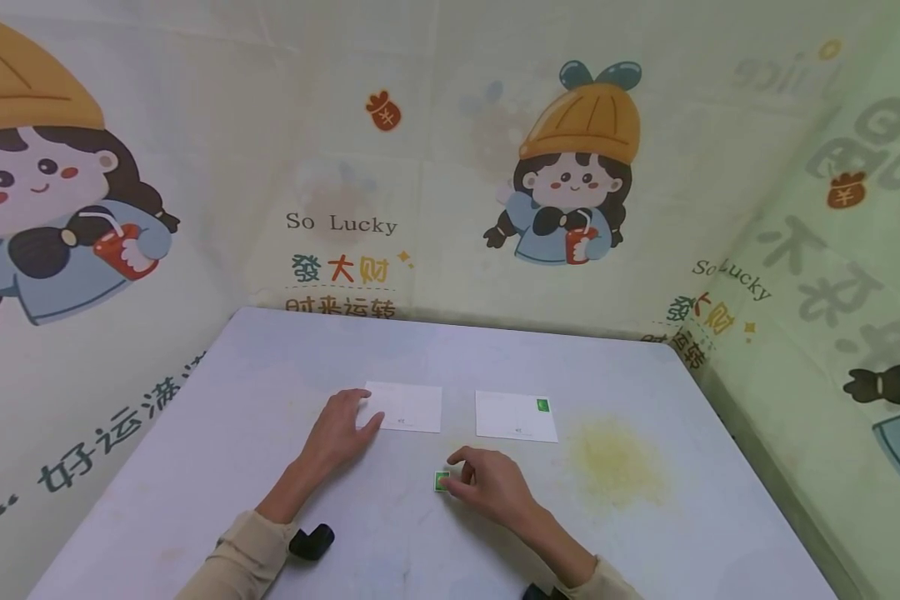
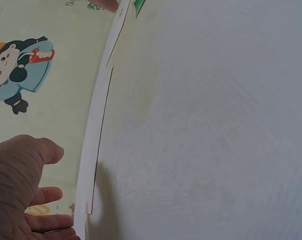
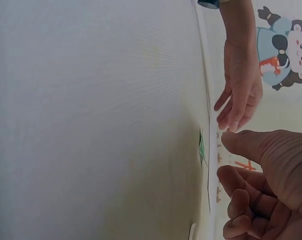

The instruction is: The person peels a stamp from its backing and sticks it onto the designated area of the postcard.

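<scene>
At the left edge of a plain white card (image 1: 408,408), my left hand (image 1: 342,429) spreads its thumb and fingers. My right hand (image 1: 495,485) hovers nearer me, thumb and forefinger apart, the other fingers bent. A small green stamp (image 1: 440,481) with a white border shows right by that thumb; in the right wrist view the stamp (image 3: 201,147) appears beyond the thumb, slightly curled. Neither hand grips anything. Farther right lies a second white card (image 1: 510,417), bearing a green stamp (image 1: 543,405) in its upper right corner.
The white table (image 1: 330,350) has a yellowish stain (image 1: 618,462) on its right side. Printed cloth walls (image 1: 450,208) with cartoon figures and lettering enclose the back and sides. Black devices (image 1: 312,542) are strapped at the wrists.
</scene>
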Available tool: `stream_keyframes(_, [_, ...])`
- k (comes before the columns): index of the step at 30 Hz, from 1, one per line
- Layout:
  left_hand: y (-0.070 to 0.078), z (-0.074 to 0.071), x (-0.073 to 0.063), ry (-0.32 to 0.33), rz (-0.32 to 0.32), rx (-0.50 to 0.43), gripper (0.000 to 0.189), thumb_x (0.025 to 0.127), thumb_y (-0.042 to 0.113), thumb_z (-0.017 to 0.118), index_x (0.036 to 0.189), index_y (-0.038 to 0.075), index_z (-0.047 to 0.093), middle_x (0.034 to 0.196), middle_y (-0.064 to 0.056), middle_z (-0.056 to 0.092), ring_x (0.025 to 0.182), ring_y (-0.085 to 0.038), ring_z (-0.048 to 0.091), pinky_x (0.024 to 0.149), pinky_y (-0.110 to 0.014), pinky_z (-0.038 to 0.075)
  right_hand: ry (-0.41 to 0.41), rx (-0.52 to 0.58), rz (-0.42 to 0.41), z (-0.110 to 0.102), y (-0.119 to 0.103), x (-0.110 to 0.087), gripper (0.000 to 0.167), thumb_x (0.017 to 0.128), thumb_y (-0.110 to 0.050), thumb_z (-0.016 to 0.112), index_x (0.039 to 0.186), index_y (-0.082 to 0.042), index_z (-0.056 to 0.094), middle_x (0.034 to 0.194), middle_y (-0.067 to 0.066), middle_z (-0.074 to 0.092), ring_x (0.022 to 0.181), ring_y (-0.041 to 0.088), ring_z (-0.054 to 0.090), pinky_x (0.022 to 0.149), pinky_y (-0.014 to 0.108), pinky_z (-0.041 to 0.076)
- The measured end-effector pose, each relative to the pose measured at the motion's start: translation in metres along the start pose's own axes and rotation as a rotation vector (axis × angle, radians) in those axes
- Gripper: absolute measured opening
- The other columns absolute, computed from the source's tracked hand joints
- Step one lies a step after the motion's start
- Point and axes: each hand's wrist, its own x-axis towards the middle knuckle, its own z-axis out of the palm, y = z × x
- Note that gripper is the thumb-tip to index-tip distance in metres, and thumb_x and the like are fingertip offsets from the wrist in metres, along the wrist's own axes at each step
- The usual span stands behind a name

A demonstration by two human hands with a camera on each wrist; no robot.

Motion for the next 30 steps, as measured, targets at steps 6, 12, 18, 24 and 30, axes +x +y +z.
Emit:
stream_keyframes(6, [-0.0004,0.0005,0.0013,-0.006,-0.005,0.005,0.050,0.095,0.026,0.072,0.131,-0.006,0.059,0.136,-0.027,0.059,0.129,-0.042,0.053,0.109,-0.056,0.043,0.000,-0.043,0.003,0.0033,0.0019,0.0019,0.026,0.087,-0.030,0.081,0.104,-0.012,0.075,0.063,-0.015,0.057,0.054,-0.002,0.042,0.051,0.019,0.037])
stream_keyframes(12, [-0.0026,0.0013,0.0032,0.000,0.006,0.019,0.050,0.095,0.026,0.071,0.130,-0.007,0.060,0.135,-0.027,0.060,0.129,-0.042,0.053,0.109,-0.056,0.043,-0.008,-0.066,0.009,0.0048,0.0024,0.0039,0.026,0.087,-0.032,0.081,0.104,-0.013,0.075,0.062,-0.015,0.055,0.055,-0.001,0.043,0.053,0.018,0.038])
stream_keyframes(18, [-0.0029,0.0027,0.0047,-0.014,0.000,0.026,0.050,0.095,0.026,0.071,0.130,-0.007,0.060,0.134,-0.027,0.059,0.128,-0.043,0.053,0.108,-0.056,0.043,-0.018,-0.073,0.020,0.0049,0.0024,0.0038,0.026,0.085,-0.029,0.083,0.103,-0.012,0.075,0.061,-0.014,0.054,0.055,0.000,0.042,0.053,0.019,0.037])
stream_keyframes(24, [-0.0026,0.0041,0.0057,-0.021,-0.011,0.030,0.051,0.095,0.027,0.072,0.130,-0.007,0.059,0.135,-0.027,0.059,0.128,-0.043,0.054,0.109,-0.056,0.043,-0.024,-0.068,0.025,0.0039,0.0023,0.0032,0.025,0.084,-0.026,0.084,0.102,-0.012,0.075,0.062,-0.014,0.054,0.056,0.000,0.042,0.053,0.019,0.037])
stream_keyframes(30, [-0.0024,0.0042,0.0058,-0.020,-0.001,0.027,0.050,0.095,0.026,0.072,0.129,-0.008,0.060,0.134,-0.028,0.059,0.128,-0.043,0.054,0.109,-0.057,0.043,-0.034,-0.069,0.038,0.0044,0.0035,0.0032,0.024,0.085,-0.026,0.084,0.101,-0.012,0.075,0.061,-0.014,0.053,0.056,0.000,0.042,0.052,0.019,0.036])
